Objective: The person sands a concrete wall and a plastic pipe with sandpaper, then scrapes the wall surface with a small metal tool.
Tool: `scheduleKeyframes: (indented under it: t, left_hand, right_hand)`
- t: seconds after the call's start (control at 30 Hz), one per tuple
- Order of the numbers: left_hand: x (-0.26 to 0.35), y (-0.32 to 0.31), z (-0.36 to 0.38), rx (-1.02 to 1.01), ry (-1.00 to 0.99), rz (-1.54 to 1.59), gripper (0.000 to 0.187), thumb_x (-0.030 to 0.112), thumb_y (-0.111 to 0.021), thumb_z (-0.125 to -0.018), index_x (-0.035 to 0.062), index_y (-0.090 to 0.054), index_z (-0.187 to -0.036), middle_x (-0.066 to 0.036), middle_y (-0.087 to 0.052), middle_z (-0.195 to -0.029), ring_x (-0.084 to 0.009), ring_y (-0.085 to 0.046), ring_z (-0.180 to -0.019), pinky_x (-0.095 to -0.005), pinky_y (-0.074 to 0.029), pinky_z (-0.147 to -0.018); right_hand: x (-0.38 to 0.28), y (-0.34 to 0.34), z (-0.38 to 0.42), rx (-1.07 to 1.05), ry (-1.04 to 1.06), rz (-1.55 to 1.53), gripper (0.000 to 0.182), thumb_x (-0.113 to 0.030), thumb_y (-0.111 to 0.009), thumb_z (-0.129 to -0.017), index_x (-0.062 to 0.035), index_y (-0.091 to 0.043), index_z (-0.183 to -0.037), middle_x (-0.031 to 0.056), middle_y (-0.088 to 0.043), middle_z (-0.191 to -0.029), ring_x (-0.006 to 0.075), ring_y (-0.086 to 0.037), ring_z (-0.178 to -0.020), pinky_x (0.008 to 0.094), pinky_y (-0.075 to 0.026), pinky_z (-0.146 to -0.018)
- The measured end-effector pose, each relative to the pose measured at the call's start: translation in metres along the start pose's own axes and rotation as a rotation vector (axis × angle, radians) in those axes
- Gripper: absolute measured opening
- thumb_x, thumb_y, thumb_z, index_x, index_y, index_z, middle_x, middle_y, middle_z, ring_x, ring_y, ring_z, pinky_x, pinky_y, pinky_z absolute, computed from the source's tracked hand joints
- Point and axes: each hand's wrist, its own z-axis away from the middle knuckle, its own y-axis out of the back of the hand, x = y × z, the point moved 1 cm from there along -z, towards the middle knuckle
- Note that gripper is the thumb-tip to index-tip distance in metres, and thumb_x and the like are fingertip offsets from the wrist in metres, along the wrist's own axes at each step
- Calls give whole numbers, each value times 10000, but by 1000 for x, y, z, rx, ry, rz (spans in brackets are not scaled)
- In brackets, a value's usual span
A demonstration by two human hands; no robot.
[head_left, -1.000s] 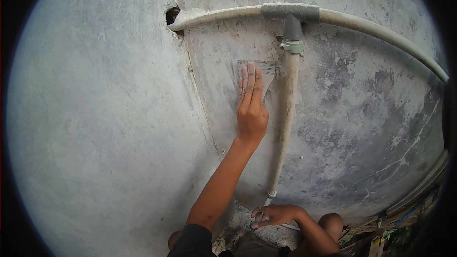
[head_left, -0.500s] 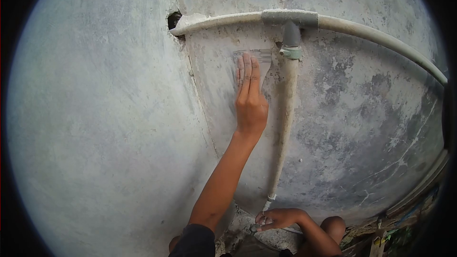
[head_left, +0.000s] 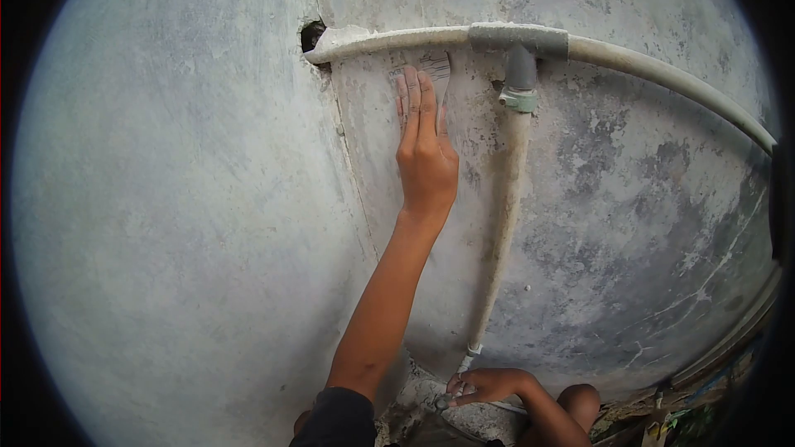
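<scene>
My left hand [head_left: 424, 136] is pressed up against the grey wall, just under the horizontal pipe [head_left: 414, 39]. Its fingers lie along the flat grey blade of a putty knife [head_left: 436, 67], which widens toward its top edge and bears dark lines; the handle is hidden in the palm. Low down, my right hand [head_left: 484, 384] has its fingers curled beside the foot of the vertical pipe [head_left: 507, 174]. A small round grey piece [head_left: 441, 402] shows at those fingertips, but I cannot make out what they hold.
A grey tee [head_left: 519, 40] joins the pipes, with a greenish collar [head_left: 518, 100] below it. The horizontal pipe's left end meets a dark hole [head_left: 313, 36]. Down the wall runs a crack [head_left: 348, 149]. A bent knee [head_left: 580, 404] and debris [head_left: 658, 426] are at lower right.
My left hand has moved up the wall and slightly left with the putty knife, closer to the horizontal pipe. The right hand stays by the pipe's foot. The view has shifted slightly.
</scene>
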Motion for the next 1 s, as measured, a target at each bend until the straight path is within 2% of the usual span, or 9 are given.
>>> scheduleKeyframes:
  t: [0.1, 0.17, 0.47, 0.57, 0.6, 0.7, 0.9, 1.0]
  left_hand:
    - [-1, 6, 25, -25, 49, 24, 506, -69, -469, -965, 4, -438, -1464, -241, -427, -1496, -401, -365, -1410, -454, -403, -1133]
    - [-7, 4, 28, -18, 6, -11, 496, -57, -467, -970, 4, -441, -1462, -240, -437, -1488, -397, -367, -1408, -450, -415, -1125]
    - [-21, 12, -9, -17, -38, -52, 492, -52, -474, -973, 24, -452, -1459, -223, -451, -1484, -366, -389, -1402, -427, -428, -1119]
    - [-30, 17, -5, -35, -48, -68, 505, -56, -474, -971, 41, -449, -1466, -219, -446, -1490, -365, -400, -1396, -425, -430, -1117]
    - [-33, 18, -4, -39, -49, -76, 510, -59, -474, -970, 46, -448, -1468, -217, -443, -1493, -365, -403, -1394, -425, -431, -1116]
    - [-32, 23, 8, -95, 12, -34, 598, -154, -458, -881, -28, -420, -1465, -234, -403, -1519, -383, -356, -1428, -462, -374, -1164]
    - [-33, 36, 72, -240, 7, -13, 697, -199, -442, -793, -42, -406, -1472, -246, -407, -1516, -391, -357, -1429, -457, -380, -1154]
    - [-33, 48, 102, -303, -1, -10, 595, -140, -479, -893, -11, -420, -1471, -259, -434, -1487, -410, -381, -1402, -437, -393, -1141]
  right_hand:
    - [3, 3, -1, 3, 10, 8, 617, -507, -617, -964, 11, -555, -1293, 160, -658, -1207, 250, -658, -1085, 362, -511, -936]
    - [0, 3, 0, 21, 5, 28, 616, -504, -617, -964, 13, -556, -1293, 162, -656, -1211, 250, -658, -1085, 361, -512, -934]
    - [3, 0, -6, -15, 5, 19, 618, -501, -617, -966, 21, -555, -1291, 161, -657, -1212, 238, -663, -1078, 354, -513, -919]
    - [3, -1, -2, -14, -13, -27, 737, -624, -581, -932, 16, -569, -1297, 174, -638, -1239, 295, -609, -1157, 375, -483, -961]
    - [6, 0, -2, -20, -5, -29, 734, -621, -583, -933, 15, -566, -1300, 175, -638, -1240, 296, -609, -1155, 374, -483, -961]
    - [15, 0, -1, -29, 6, -21, 724, -610, -587, -936, 11, -558, -1307, 177, -637, -1236, 297, -610, -1149, 373, -484, -957]
    - [16, 1, 1, -1, 0, 9, 708, -594, -594, -940, 11, -557, -1306, 175, -642, -1214, 294, -618, -1123, 374, -490, -937]
    - [17, -1, -1, 7, 9, 23, 693, -582, -601, -941, 14, -565, -1291, 178, -647, -1196, 293, -624, -1109, 373, -492, -931]
